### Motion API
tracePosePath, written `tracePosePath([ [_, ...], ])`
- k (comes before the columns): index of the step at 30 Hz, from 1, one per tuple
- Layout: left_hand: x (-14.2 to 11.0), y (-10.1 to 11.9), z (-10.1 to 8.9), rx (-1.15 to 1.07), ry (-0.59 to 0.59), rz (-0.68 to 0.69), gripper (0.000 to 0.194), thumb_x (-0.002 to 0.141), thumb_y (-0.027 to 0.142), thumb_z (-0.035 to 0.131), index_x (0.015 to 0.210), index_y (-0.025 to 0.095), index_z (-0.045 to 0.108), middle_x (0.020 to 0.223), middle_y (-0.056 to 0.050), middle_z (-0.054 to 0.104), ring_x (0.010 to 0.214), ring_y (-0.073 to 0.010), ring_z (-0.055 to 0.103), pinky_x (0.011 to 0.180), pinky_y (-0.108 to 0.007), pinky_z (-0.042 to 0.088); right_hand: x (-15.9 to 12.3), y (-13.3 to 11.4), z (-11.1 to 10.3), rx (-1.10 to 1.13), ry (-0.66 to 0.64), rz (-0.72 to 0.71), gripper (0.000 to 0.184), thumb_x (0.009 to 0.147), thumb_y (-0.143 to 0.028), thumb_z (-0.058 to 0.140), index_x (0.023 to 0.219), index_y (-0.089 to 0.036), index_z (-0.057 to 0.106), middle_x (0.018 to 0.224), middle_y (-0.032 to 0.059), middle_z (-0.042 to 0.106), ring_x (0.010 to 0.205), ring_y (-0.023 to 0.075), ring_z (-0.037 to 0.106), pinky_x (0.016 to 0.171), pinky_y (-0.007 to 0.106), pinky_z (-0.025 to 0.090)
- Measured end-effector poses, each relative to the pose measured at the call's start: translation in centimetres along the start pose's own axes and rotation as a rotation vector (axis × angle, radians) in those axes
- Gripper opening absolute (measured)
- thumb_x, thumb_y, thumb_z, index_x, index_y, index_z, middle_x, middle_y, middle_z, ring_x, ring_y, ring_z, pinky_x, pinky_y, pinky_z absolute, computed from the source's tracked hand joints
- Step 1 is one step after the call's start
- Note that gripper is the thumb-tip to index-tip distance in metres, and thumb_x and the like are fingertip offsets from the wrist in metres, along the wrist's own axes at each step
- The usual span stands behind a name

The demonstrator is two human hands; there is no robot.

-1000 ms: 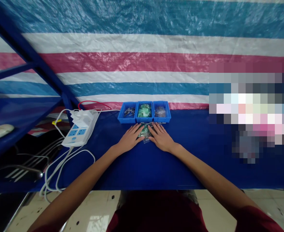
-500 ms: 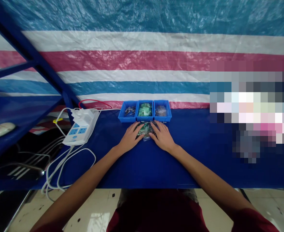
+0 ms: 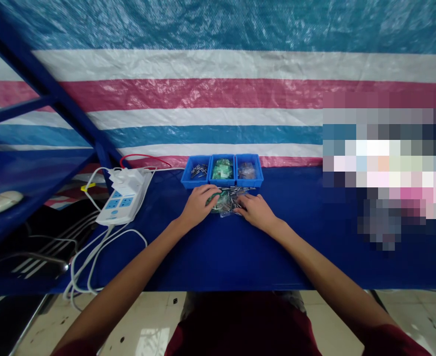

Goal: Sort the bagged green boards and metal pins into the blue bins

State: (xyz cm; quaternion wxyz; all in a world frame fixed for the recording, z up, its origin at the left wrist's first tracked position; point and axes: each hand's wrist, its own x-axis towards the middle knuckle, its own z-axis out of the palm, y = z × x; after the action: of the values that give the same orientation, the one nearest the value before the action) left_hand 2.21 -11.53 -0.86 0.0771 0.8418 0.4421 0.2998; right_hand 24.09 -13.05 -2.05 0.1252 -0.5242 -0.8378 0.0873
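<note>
A mixed pile of small green packets (image 3: pixel 223 200), clear plastic bags (image 3: pixel 225 213) and thin metal pins (image 3: pixel 240 189) lies on the blue table, just in front of three blue bins. My left hand (image 3: pixel 198 205) rests at the pile's left side, fingers curved over the green packets and thumb apart from them. On the pile's right side my right hand (image 3: pixel 258 211) touches the metal pieces with bent fingers, a gap showing between thumb and forefinger. The undersides of both hands are hidden. The left bin (image 3: pixel 185 182) contains metal pins, the middle bin (image 3: pixel 223 182) green packets, the right bin (image 3: pixel 259 180) clear bags.
A white power strip (image 3: pixel 119 212) with plugs and looping white cables (image 3: pixel 87 277) occupies the table's left. A blue metal frame (image 3: pixel 72 118) and a shelf bearing a white computer mouse (image 3: pixel 1 202) stand further left. Striped sheeting (image 3: pixel 210 94) hangs behind; the right side is pixelated.
Both hands have drawn apart from over the pile to its two sides, and their spread fingers have bent. More of the packets and pins shows between them.
</note>
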Motion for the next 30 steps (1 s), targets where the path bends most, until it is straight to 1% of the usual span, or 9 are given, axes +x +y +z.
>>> tracePosePath([
  [5,2.2,0.5,-0.3,-0.064,0.054,0.025,0.025,0.093,0.029,0.046,0.097,0.018,0.067,0.097,-0.006,0.071,0.091,-0.0199,0.065,0.084,-0.034,0.047,0.3,-0.3,-1.1,0.008,-0.092,0.03,0.01,0.09,-0.025,0.056,0.093,-0.017,0.061,0.095,0.0084,0.068,0.086,0.0207,0.064,0.075,0.03,0.039],
  [11,4.1,0.7,0.1,-0.114,0.149,0.036,0.024,0.092,0.027,0.048,0.093,0.017,0.069,0.093,-0.005,0.073,0.085,-0.0178,0.068,0.08,-0.03,0.051,0.7,-1.5,-1.5,-0.008,-0.134,0.183,0.014,0.09,-0.02,0.048,0.098,-0.017,0.059,0.104,0.0096,0.067,0.092,0.0217,0.063,0.071,0.028,0.041],
  [14,3.7,0.5,0.4,-0.168,0.222,-0.008,0.024,0.092,0.028,0.048,0.094,0.016,0.069,0.09,-0.005,0.073,0.08,-0.0166,0.068,0.076,-0.027,0.052,1.0,-1.8,-1.6,0.007,-0.097,0.234,0.015,0.09,-0.021,0.047,0.098,-0.017,0.059,0.106,0.0097,0.066,0.092,0.021,0.063,0.071,0.027,0.041],
  [18,2.7,0.2,0.4,-0.21,0.286,-0.075,0.024,0.091,0.03,0.05,0.097,0.016,0.068,0.088,-0.005,0.073,0.073,-0.0149,0.067,0.073,-0.027,0.053,2.2,-1.7,-2.1,0.08,0.032,0.239,0.016,0.09,-0.023,0.048,0.1,-0.017,0.059,0.093,0.0091,0.069,0.086,0.0216,0.064,0.07,0.028,0.042],
  [20,2.4,0.0,0.2,-0.218,0.297,-0.098,0.024,0.091,0.029,0.05,0.099,0.015,0.068,0.089,-0.005,0.073,0.073,-0.0146,0.067,0.073,-0.027,0.053,3.2,-1.5,-2.4,0.193,0.125,0.202,0.014,0.088,-0.02,0.051,0.097,-0.017,0.061,0.087,0.0074,0.07,0.082,0.0207,0.065,0.069,0.028,0.043],
  [23,2.3,-0.2,-0.1,-0.234,0.309,-0.125,0.025,0.092,0.03,0.05,0.101,0.015,0.067,0.09,-0.005,0.073,0.075,-0.0146,0.067,0.071,-0.025,0.052,4.4,-1.1,-2.1,0.485,0.239,0.123,0.01,0.084,-0.015,0.055,0.086,-0.017,0.064,0.079,0.0038,0.069,0.069,0.0159,0.065,0.066,0.026,0.046],
  [25,2.2,-0.3,0.0,-0.217,0.304,-0.128,0.027,0.092,0.033,0.049,0.1,0.016,0.068,0.091,-0.005,0.073,0.074,-0.0144,0.067,0.069,-0.025,0.052,4.9,-0.9,-1.4,0.702,0.276,0.113,0.01,0.083,-0.016,0.055,0.083,-0.017,0.065,0.07,0.002,0.068,0.059,0.0138,0.063,0.062,0.025,0.047],
  [27,2.1,-0.4,0.2,-0.178,0.282,-0.11,0.028,0.093,0.035,0.047,0.099,0.017,0.068,0.093,-0.005,0.072,0.073,-0.0142,0.066,0.067,-0.024,0.05,4.9,-0.9,-0.4,0.898,0.3,0.138,0.01,0.082,-0.018,0.056,0.083,-0.017,0.066,0.064,0.0013,0.066,0.055,0.0139,0.062,0.057,0.025,0.048],
  [30,1.8,-0.8,0.6,-0.129,0.225,-0.033,0.03,0.094,0.037,0.046,0.099,0.017,0.068,0.094,-0.006,0.071,0.079,-0.0152,0.065,0.068,-0.025,0.05,4.6,-1.0,0.9,1.064,0.293,0.14,0.011,0.081,-0.025,0.058,0.076,-0.017,0.064,0.063,0.0014,0.065,0.051,0.0141,0.061,0.052,0.026,0.049],
])
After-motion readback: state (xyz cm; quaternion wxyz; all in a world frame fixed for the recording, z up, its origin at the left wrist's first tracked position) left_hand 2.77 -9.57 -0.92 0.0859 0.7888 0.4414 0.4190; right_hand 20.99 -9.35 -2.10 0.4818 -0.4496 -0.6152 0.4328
